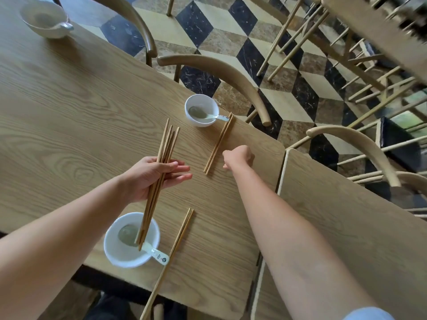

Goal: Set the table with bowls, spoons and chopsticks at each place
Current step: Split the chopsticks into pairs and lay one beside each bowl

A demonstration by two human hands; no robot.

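On the wooden table (69, 107), the left hand (150, 176) is partly closed around a bundle of chopsticks (161, 169), thumb pressing them against the palm while the fingers stretch out nearly straight. The bundle slants from above the hand down over the near bowl (115, 250), its lower ends hanging over the bowl's inside. That white bowl sits close to the near table edge and holds a white spoon (156, 252), whose handle pokes over the rim toward a laid pair of chopsticks (182, 229) just beside it; the pair's near end sticks out past the table edge.

The right hand (238, 158) is curled into a loose fist with nothing in it, hovering just beside the near end of a second laid pair (219, 143). That pair runs up to a second white bowl (201, 110) with its own spoon (217, 116), near the far edge. A third bowl (45, 19) with a spoon sits well apart at the far left. Curved wooden chairs (221, 75) stand along the table over a chequered floor (208, 21).
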